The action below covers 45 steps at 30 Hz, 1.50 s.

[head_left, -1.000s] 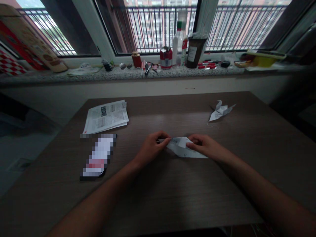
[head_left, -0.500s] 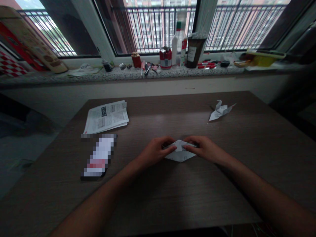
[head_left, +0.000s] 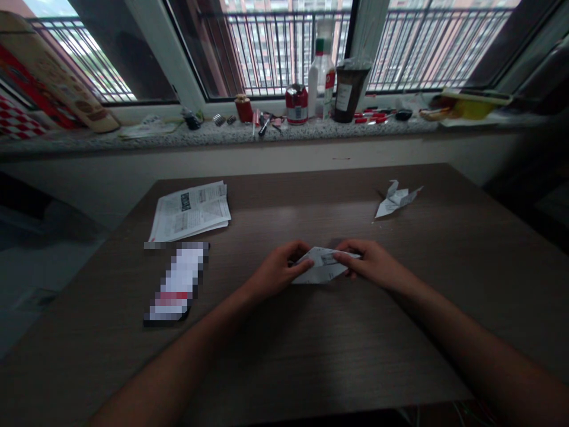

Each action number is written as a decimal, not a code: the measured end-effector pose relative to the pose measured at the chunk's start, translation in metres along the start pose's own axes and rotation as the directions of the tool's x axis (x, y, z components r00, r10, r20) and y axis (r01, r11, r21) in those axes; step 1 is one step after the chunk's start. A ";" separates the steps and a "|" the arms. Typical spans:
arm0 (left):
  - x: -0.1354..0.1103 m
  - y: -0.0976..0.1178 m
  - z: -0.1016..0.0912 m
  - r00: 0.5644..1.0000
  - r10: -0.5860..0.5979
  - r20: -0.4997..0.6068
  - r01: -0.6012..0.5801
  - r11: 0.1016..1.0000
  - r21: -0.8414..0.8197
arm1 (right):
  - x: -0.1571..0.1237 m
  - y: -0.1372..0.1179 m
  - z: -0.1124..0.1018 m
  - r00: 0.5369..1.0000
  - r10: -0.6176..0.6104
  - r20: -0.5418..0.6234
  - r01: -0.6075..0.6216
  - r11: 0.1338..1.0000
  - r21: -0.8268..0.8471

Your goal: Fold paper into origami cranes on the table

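Observation:
Between my two hands is a folded piece of printed white paper (head_left: 320,271), creased into a flat angular shape. My left hand (head_left: 284,265) pinches its left end, thumb on top and fingers behind. On the other side, my right hand (head_left: 368,261) grips the upper right corner, with the thumb lying over the paper and the fingers partly hidden beneath it. Farther back on the right stands a folded paper crane (head_left: 395,200), apart from both hands.
A stack of printed sheets (head_left: 192,212) lies at the back left of the brown table (head_left: 284,367). Nearer me is a phone (head_left: 178,284), its screen blurred. Along the windowsill (head_left: 213,137) stand a red can (head_left: 296,105), a bottle (head_left: 320,83), a dark cup (head_left: 349,92) and small items.
The folded paper has turned and tilted, its right end now higher. My right hand has shifted slightly right along it, while the left has moved a little left.

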State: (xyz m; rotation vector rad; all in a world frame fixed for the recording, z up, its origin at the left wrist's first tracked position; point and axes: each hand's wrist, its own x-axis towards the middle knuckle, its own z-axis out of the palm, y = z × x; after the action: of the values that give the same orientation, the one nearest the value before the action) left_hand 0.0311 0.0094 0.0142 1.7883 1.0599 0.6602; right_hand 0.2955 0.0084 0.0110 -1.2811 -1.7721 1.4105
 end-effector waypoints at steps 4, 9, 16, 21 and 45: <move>0.001 -0.002 0.000 0.999 -0.014 -0.047 0.013 0.999 -0.030 | 0.002 0.000 -0.001 0.997 0.009 -0.081 -0.004 0.998 0.068; 0.001 -0.003 -0.001 1.000 -0.027 -0.007 0.026 0.996 -0.084 | 0.004 0.000 -0.003 0.982 0.017 -0.189 0.008 0.991 0.130; -0.002 0.003 0.003 0.999 -0.018 0.051 0.024 0.991 -0.134 | 0.004 0.000 0.000 0.986 -0.010 -0.164 0.026 0.995 0.092; -0.003 0.004 0.007 0.996 -0.052 0.078 0.058 0.996 -0.065 | 0.003 -0.003 0.005 0.991 -0.020 -0.134 0.033 0.995 0.095; -0.003 0.010 0.005 0.996 -0.018 -0.083 0.018 1.000 0.002 | 0.006 0.003 0.009 0.988 0.001 -0.154 0.050 0.943 0.328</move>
State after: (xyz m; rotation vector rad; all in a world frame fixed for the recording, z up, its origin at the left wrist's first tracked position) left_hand 0.0375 0.0030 0.0209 1.7645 1.1317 0.7274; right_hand 0.2868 0.0096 0.0045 -1.1478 -1.3752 1.4788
